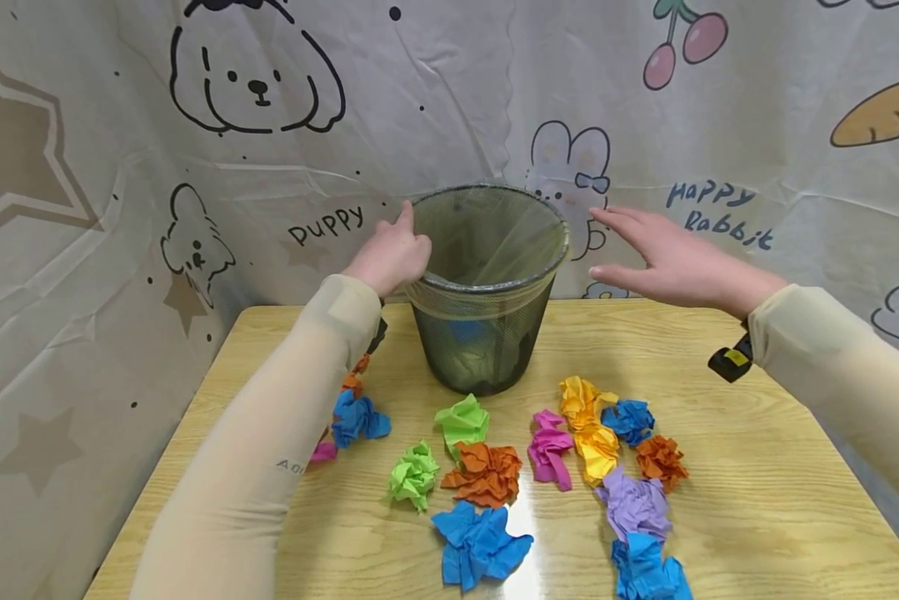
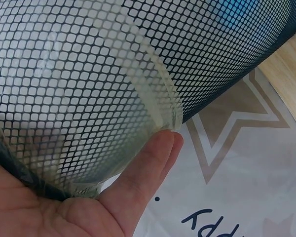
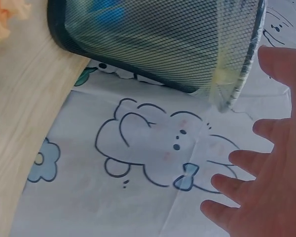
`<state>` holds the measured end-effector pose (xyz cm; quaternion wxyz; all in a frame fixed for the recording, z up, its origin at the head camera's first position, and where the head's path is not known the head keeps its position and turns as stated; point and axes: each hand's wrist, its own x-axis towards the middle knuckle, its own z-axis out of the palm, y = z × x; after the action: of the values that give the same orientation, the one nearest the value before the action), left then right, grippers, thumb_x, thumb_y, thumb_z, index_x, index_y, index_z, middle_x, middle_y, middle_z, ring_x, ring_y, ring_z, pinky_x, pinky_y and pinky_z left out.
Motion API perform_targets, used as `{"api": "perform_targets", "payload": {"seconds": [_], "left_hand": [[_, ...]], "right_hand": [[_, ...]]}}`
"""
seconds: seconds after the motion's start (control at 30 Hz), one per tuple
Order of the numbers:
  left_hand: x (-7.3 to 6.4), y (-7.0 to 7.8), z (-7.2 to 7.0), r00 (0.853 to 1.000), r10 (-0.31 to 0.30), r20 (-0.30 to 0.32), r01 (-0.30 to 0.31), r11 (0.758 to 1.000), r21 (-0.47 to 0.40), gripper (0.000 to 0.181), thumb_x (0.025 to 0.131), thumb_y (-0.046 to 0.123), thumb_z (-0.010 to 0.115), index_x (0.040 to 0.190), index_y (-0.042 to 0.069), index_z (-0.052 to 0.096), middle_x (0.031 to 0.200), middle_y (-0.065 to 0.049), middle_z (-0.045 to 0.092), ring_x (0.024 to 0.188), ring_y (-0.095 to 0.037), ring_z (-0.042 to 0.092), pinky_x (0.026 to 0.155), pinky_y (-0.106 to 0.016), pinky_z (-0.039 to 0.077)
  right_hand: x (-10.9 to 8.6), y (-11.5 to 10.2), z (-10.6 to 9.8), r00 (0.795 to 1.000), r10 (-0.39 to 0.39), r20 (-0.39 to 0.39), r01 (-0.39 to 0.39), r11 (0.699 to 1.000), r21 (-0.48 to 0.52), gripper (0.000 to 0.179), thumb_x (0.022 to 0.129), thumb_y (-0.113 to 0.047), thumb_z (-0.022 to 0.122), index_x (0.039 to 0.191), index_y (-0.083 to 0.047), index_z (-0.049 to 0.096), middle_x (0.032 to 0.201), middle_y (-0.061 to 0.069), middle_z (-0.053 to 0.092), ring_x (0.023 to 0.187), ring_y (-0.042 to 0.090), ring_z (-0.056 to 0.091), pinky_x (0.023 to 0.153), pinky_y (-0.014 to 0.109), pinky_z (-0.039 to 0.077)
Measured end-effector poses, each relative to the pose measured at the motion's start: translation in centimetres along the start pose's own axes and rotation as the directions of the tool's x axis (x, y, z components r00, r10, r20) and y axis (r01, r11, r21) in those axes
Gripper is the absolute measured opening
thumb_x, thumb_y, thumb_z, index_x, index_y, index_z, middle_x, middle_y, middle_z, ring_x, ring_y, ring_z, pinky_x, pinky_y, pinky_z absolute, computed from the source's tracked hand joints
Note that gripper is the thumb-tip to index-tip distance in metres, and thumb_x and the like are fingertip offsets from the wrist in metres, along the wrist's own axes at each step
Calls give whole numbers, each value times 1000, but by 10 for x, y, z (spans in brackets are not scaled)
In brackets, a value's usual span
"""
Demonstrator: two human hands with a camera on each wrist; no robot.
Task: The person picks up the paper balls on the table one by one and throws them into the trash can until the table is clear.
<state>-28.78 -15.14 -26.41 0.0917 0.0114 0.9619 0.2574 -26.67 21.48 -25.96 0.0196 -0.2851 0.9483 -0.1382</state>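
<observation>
A black mesh wastebasket (image 1: 486, 358) stands upright at the back of the table. Its translucent yellowish bin liner (image 1: 494, 302) is folded over the rim and hangs down outside. My left hand (image 1: 392, 254) is at the left of the rim; in the left wrist view its straight fingers (image 2: 145, 160) touch the liner's folded edge. To the right of the rim, my right hand (image 1: 666, 258) is held in the air, holding nothing, its fingers spread toward the basket. Something blue (image 1: 466, 329) shows through the mesh.
Several crumpled paper balls lie in front of the basket, among them green (image 1: 414, 475), orange-brown (image 1: 485, 473), blue (image 1: 481, 543), pink (image 1: 550, 450), yellow (image 1: 597, 450) and purple (image 1: 635, 504) ones. My left sleeve (image 1: 247, 467) partly covers others. A printed curtain (image 1: 434, 125) hangs behind the wooden table (image 1: 764, 500).
</observation>
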Motion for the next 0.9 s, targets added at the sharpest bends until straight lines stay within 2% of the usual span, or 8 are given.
{"api": "perform_targets", "payload": {"seconds": [0.3, 0.5, 0.73, 0.9], "left_hand": [[1, -1, 2, 1000, -2, -5, 2, 1000, 4, 72, 105, 34, 22, 162, 17, -18, 166, -31, 1, 130, -41, 43, 111, -52, 34], [1, -1, 2, 1000, 6, -9, -6, 1000, 19, 72, 104, 34, 22, 162, 16, -18, 165, -32, 2, 139, -42, 37, 115, -52, 29], [2, 0, 2, 1000, 11, -8, -11, 1000, 19, 72, 104, 33, 22, 162, 15, -17, 165, -32, 2, 133, -41, 40, 111, -51, 33], [1, 1, 1, 1000, 8, -7, -8, 1000, 11, 72, 105, 32, 24, 162, 16, -18, 165, -32, 2, 136, -41, 38, 112, -51, 32]], "right_hand": [[-21, 18, 21, 1000, 2, 11, -2, 1000, -13, 86, 98, -54, 62, 165, -17, 22, 166, 18, 26, 149, 43, 24, 117, 63, 21], [-33, 23, 40, 998, 30, 61, -29, 999, -15, 82, 98, -54, 62, 163, -16, 31, 161, 19, 35, 145, 44, 32, 114, 64, 26], [-49, 27, 62, 984, 67, 163, -67, 998, -4, 83, 96, -59, 63, 159, -11, 38, 156, 23, 43, 139, 47, 41, 109, 65, 34], [-59, 29, 79, 980, 86, 182, -85, 996, -11, 78, 94, -58, 65, 152, -8, 50, 150, 21, 51, 133, 44, 50, 106, 63, 39]]}}
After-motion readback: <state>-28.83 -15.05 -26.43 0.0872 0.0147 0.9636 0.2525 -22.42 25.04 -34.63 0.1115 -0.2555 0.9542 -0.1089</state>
